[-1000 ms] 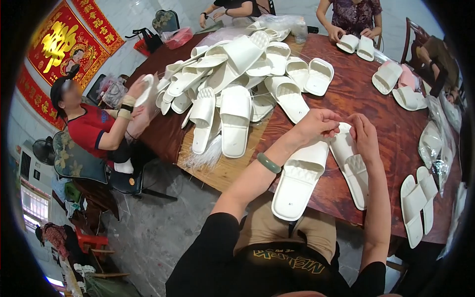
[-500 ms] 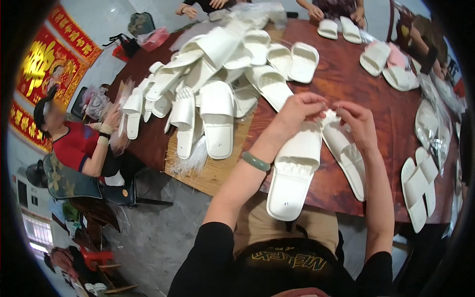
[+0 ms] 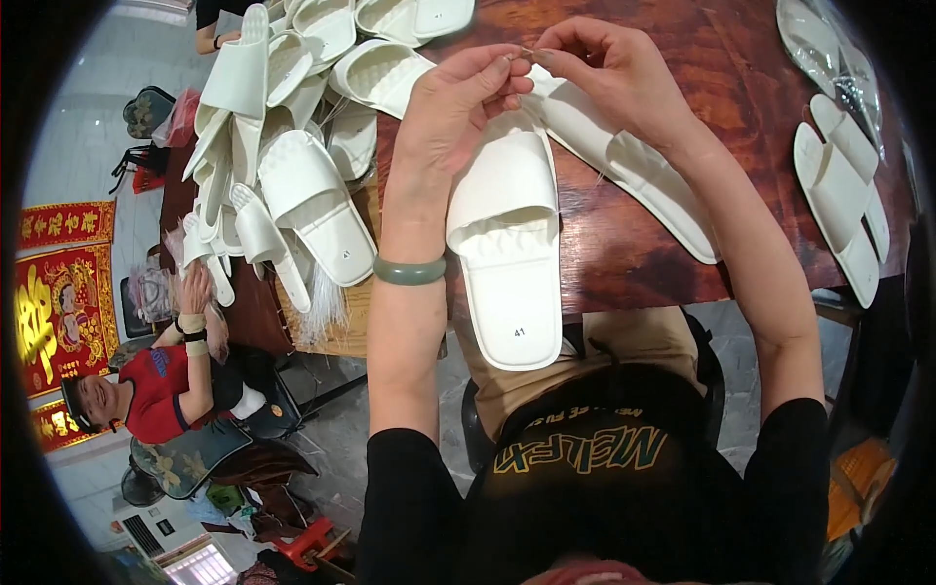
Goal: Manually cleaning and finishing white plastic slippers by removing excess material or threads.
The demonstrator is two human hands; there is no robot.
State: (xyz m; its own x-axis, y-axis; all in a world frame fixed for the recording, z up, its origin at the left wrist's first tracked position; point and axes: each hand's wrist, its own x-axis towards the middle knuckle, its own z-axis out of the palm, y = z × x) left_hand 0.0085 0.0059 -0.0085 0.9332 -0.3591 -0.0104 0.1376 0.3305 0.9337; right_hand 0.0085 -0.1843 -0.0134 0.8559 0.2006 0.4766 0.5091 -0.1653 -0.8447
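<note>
My left hand (image 3: 458,97) and my right hand (image 3: 614,83) meet fingertip to fingertip above the table, both in a pinch. Something very thin seems to be between them, too small to make out. Under my left wrist lies a white slide slipper (image 3: 512,292), its heel end jutting past the table's front edge. A second white slipper (image 3: 663,195) slants beneath my right forearm. The toe ends of the two come close together below my fingers, partly hidden by them.
A heap of white slippers (image 3: 302,175) covers the table's left side, with a bundle of thin clear strands (image 3: 327,314) beside it. A pair of slippers (image 3: 843,195) and bagged slippers (image 3: 829,54) lie at right. A seated person in red (image 3: 161,390) handles slippers at far left.
The view has turned and dropped, so my hands and the slippers appear higher in the picture. My two hands stay pinched together over the slippers' toe ends.
</note>
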